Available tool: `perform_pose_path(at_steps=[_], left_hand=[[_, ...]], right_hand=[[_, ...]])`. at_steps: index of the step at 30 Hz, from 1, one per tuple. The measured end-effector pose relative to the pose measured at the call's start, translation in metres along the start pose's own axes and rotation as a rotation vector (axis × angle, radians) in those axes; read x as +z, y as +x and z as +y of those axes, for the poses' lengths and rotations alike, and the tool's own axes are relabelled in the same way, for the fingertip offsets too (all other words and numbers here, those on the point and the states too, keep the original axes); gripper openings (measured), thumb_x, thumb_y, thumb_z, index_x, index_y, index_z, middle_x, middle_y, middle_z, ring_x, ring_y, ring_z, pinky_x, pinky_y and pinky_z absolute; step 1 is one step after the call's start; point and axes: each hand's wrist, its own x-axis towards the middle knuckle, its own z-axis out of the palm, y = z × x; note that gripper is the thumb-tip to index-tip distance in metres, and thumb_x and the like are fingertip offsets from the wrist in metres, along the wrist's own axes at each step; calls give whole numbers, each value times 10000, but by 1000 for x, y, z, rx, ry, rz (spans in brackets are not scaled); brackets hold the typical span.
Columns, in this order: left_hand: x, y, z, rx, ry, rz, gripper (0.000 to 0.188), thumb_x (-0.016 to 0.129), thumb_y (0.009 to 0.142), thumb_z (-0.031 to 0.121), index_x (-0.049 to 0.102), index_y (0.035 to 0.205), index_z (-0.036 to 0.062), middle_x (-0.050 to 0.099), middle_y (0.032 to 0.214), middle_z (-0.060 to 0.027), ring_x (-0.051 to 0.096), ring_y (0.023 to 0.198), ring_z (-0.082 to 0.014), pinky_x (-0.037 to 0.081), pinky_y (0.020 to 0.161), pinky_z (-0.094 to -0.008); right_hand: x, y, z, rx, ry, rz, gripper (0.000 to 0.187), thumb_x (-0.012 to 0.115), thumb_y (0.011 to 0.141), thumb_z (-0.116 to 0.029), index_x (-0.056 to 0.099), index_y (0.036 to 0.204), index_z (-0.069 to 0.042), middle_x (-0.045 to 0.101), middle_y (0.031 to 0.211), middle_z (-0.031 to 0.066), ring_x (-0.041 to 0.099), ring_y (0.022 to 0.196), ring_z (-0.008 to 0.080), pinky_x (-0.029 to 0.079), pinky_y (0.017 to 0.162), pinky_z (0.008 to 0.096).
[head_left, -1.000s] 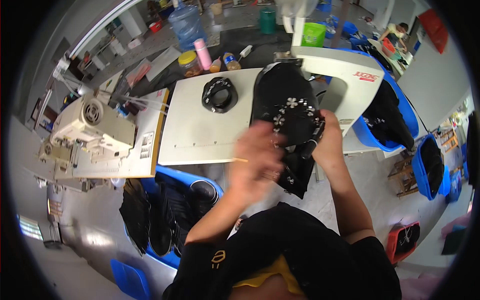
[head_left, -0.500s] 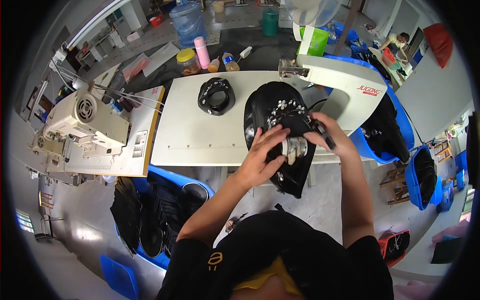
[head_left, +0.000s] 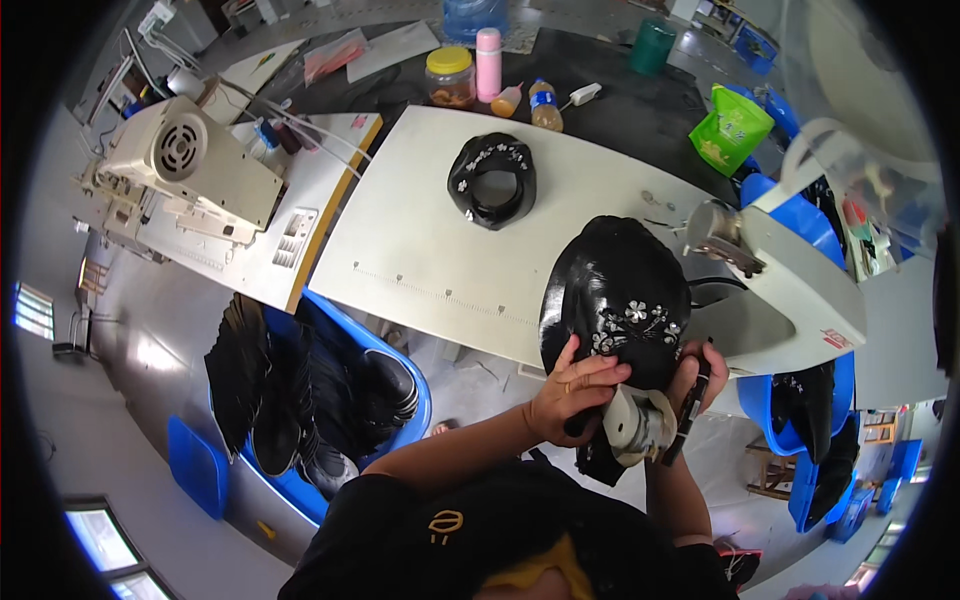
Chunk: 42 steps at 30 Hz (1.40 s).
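A glossy black piece with a silver-white flower pattern (head_left: 620, 275), shaped somewhat like a boot upper, lies over the near edge of the white table. My left hand (head_left: 578, 392) is closed on its near edge, fingers lying across the top. At its right side, my right hand (head_left: 712, 368) grips a slim black tool (head_left: 690, 415) whose kind I cannot make out. Between the hands sits a rounded white-and-silver part (head_left: 640, 428), partly covered. Farther left stands a ring-shaped black flowered piece (head_left: 492, 182).
To the right, a white sewing machine arm (head_left: 800, 270) reaches over the table (head_left: 420, 220). Another sewing machine (head_left: 200, 160) stands left. Blue tubs (head_left: 415, 385) hold black pieces. At the back are a pink flask (head_left: 488, 65), a yellow-lidded jar (head_left: 450, 80) and a green pouch (head_left: 730, 130).
The whole view has shifted and tilted. My hands and the black flowered piece appear lower and farther right, nearer my body. Both hands still hold on.
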Motion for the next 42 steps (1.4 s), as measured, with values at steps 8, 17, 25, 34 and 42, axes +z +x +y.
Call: perform_pose_path(at_steps=[8, 17, 25, 34, 42], left_hand=[[-12, 6, 6, -186, 53, -178, 193, 596, 614, 16, 529, 786, 74, 476, 1306, -138, 353, 1274, -322, 26, 1066, -550], [-51, 16, 106, -351, 135, 88, 213, 603, 829, 41, 496, 1012, 21, 604, 957, -126, 595, 866, -247, 461, 768, -335], [-79, -20, 177, -531, 357, 142, 246, 665, 721, 73, 542, 930, 34, 577, 772, -134, 585, 683, -333, 471, 593, -397], [-119, -94, 204, -796, 43, 145, 247, 671, 782, 219, 533, 883, 41, 587, 762, -157, 582, 726, -358, 453, 615, -409], [-151, -117, 188, -818, -108, 162, 288, 674, 783, 278, 527, 790, 30, 556, 654, -185, 547, 642, -398, 423, 569, -445]], right_hand=[[-1, 6, 10, -42, -3, 5, 319, 564, 885, -166, 451, 1135, -3, 542, 893, 86, 502, 792, 145, 431, 728, 287], [-8, 13, -153, 83, 470, -238, 355, 547, 859, -305, 462, 1011, 4, 477, 845, 52, 431, 694, 110, 373, 641, 255], [53, -48, -171, 140, 344, -1062, 305, 715, 782, -219, 478, 742, -31, 432, 672, 20, 414, 606, 89, 343, 533, 237], [98, -106, -188, 415, 608, -1366, 571, 773, 694, -334, 462, 1068, -34, 492, 1044, 151, 496, 958, 208, 396, 763, 320], [148, -145, -195, 573, 1077, -1152, 201, 409, 934, -178, 404, 791, -37, 377, 489, 9, 338, 393, 103, 287, 448, 286]])
